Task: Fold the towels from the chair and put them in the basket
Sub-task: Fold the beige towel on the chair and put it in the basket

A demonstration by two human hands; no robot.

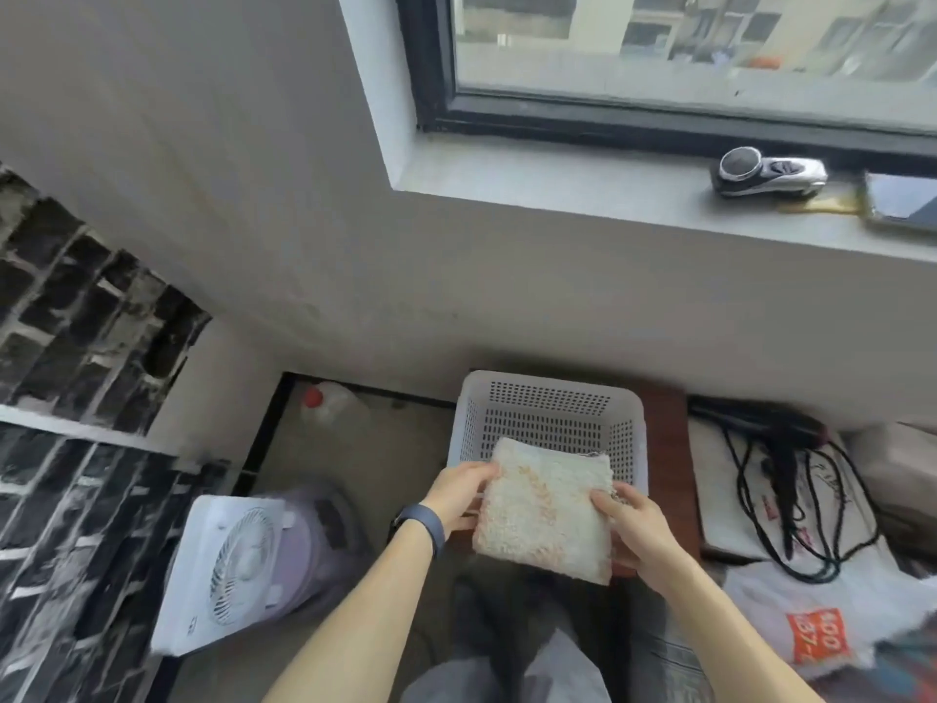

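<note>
A folded cream towel [547,509] with a faint orange pattern is held flat between both my hands, its far edge over the near rim of the white perforated basket [547,393]. My left hand [464,494] grips the towel's left edge. My right hand [634,530] grips its right edge, fingers on top. The basket stands on a dark red-brown surface [669,449] against the wall, and its visible inside holds nothing. The chair is out of sight.
A white box fan [228,570] leans on a lilac stool at lower left. A clear jug with a red cap [324,403] stands by the wall. Black cables [791,494] and bags lie to the right. A shaver [765,172] and a phone [902,200] rest on the windowsill.
</note>
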